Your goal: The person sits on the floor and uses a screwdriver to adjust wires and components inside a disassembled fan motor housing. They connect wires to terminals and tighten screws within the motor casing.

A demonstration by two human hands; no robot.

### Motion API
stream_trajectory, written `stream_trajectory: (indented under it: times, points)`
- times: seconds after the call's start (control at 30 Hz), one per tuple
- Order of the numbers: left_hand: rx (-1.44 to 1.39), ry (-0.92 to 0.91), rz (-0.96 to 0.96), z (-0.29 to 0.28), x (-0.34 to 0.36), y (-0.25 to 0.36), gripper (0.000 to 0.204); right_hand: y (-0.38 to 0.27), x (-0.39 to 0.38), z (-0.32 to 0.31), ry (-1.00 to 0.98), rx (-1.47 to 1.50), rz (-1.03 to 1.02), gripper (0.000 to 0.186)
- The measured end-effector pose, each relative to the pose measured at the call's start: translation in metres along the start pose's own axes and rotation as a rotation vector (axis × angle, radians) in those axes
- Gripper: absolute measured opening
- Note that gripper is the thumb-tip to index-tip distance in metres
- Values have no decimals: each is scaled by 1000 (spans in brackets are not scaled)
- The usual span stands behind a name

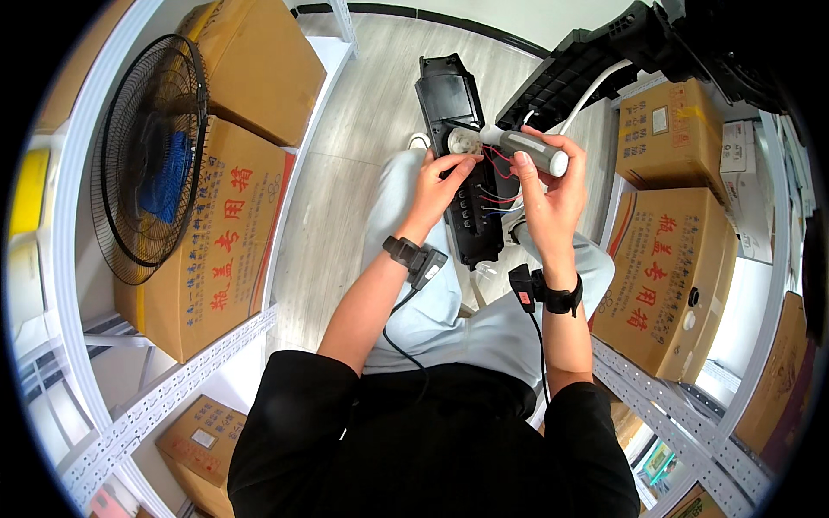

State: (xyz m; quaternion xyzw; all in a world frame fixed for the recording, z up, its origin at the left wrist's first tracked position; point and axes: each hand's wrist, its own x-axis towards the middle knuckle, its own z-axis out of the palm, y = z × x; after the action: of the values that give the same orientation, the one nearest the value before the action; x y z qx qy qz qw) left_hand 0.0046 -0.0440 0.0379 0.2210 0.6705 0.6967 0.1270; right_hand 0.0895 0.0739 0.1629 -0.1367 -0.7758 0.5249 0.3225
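Observation:
A long black plastic housing (pixel 473 220) rests between my legs, with a row of buttons along its lower half. Set in its middle is a round whitish part (pixel 464 141), and thin red and blue wires (pixel 501 197) come out beside it. My left hand (pixel 439 188) is at the housing's left edge, thumb and forefinger pinched together just below the round part; what lies between the fingertips is too small to make out. In my right hand (pixel 553 194) is a grey screwdriver (pixel 535 154) with a thick handle, its front end pointing toward the round part.
A black stand-like assembly (pixel 574 73) with a white cable (pixel 596 86) rises at the far right. Metal shelves with cardboard boxes (pixel 229 216) flank both sides. A black fan grille (pixel 147 160) leans at the left. Cabled black straps (pixel 560 293) circle both wrists.

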Motion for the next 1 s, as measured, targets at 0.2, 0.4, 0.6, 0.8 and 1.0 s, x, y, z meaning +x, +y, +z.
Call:
stream_trajectory:
  times: [0.2,0.4,0.6,0.8,1.0]
  points:
    - [2,-19,-2,-1,1,0,23,-2,-1,1,15,37,55,37]
    - [-361,1,-200,0,0,-3,25,-12,-3,-16,72,246,101,34]
    - [-640,14,-223,-2,4,-5,28,-12,-14,-42,98,360,199,30]
    - [-629,54,-210,-2,2,-6,23,-5,-21,-50,108,360,240,30]
    - [-582,47,-176,-2,1,-6,20,-1,-24,-50,120,319,242,30]
